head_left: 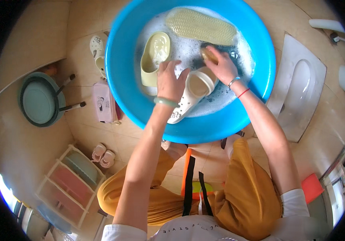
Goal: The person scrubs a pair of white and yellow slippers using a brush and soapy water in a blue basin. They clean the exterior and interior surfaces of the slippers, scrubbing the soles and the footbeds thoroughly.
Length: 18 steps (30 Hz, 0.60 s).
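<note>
A big blue basin (118,80) of sudsy water stands before me. In it, a white clog (184,102) with charms on its toe leans toward the near wall. My left hand (170,82) is between this clog and a pale green slipper (151,60), its thumb and fingers apart with nothing visible in them. My right hand (222,68) is closed around a brownish scrub brush (209,55), just above the clog's heel. The brush's dark underside shows only in part. A second green slipper (200,27) floats sole up at the far side.
Another white clog (97,54) and a pink pouch (103,102) lie left of the basin. Farther left are green folding basins (40,100), with small pink shoes (102,156) and a rack (70,184) nearer. A squat toilet (301,84) is at the right.
</note>
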Motion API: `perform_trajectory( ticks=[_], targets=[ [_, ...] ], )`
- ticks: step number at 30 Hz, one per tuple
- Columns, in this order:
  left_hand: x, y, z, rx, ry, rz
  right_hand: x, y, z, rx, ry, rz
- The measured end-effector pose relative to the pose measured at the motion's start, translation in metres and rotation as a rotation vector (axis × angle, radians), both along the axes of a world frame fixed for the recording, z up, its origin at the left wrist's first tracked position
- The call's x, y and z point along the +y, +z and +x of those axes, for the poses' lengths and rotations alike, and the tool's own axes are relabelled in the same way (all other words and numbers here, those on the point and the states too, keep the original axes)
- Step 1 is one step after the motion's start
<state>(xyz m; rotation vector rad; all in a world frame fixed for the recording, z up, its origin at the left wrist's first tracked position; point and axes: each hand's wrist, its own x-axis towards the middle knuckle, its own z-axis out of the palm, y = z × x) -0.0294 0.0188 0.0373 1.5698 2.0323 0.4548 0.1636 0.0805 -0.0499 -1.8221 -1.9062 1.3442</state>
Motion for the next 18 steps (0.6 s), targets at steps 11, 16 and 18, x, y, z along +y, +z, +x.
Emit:
perform_trajectory(
  ticks=[11, 16, 18],
  targets=[
    [0.025, -0.040, -0.002, -0.291, -0.443, -0.947, -0.006, 0.002, 0.003, -0.323, 0.139, 0.317],
    [0.022, 0.012, -0.027, -0.095, -0.337, -0.564, -0.011, 0.065, 0.017, 0.476, 0.038, 0.181],
    [0.016, 0.022, -0.037, -0.112, -0.340, -0.466, -0.016, 0.096, 0.014, 0.480, 0.144, 0.295]
  ],
)
